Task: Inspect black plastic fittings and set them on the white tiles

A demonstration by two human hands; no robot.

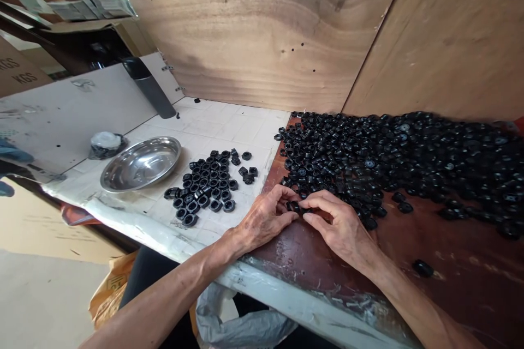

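My left hand [266, 214] is closed, thumb and fingers pinching a small black plastic nut [293, 206] over the brown board's front. Just to its right, my right hand [340, 224] pinches at another small black piece [305, 210], mostly hidden by fingertips. The two hands nearly touch. Behind them spreads a large heap of black nuts and caps [352, 147] on the brown board [303, 248]. Left of my left hand, a flat cluster of black ring-shaped nuts [213, 180] lies on the white surface [229, 120], most with their holes facing up.
A shiny steel bowl [141, 163] stands left of the cluster, with a plastic-wrapped tub [105, 144] behind it. A dark bottle [151, 90] leans at the back left corner. Plywood panels [262, 32] wall the back. One loose black cap [423, 268] lies at right.
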